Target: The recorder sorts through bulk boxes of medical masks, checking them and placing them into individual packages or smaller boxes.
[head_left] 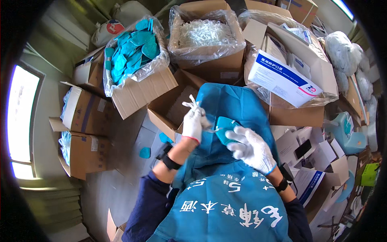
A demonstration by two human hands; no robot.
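A teal folded face mask [224, 128] is over my lap, between my two hands. My right hand [253, 148], in a white knit glove, holds its lower right edge, with the fingers laid over the front and the thumb not clearly visible. To the left, my gloved left hand [194, 123] is closed with white elastic straps [191, 101] pinched in it, their ends sticking up above the fingers. A pale strap runs from this hand toward the mask's left side. Beneath both hands spreads a teal apron [225, 101] with white lettering.
Ahead on the left, a lined carton [141, 84] holds many teal masks [135, 50]. Beside it is a carton of white elastic straps [207, 34]. A carton with white-and-blue printed boxes [286, 76] stands at the right. Two teal masks lie on the floor [121, 161]. A phone [303, 149] rests among flattened boxes.
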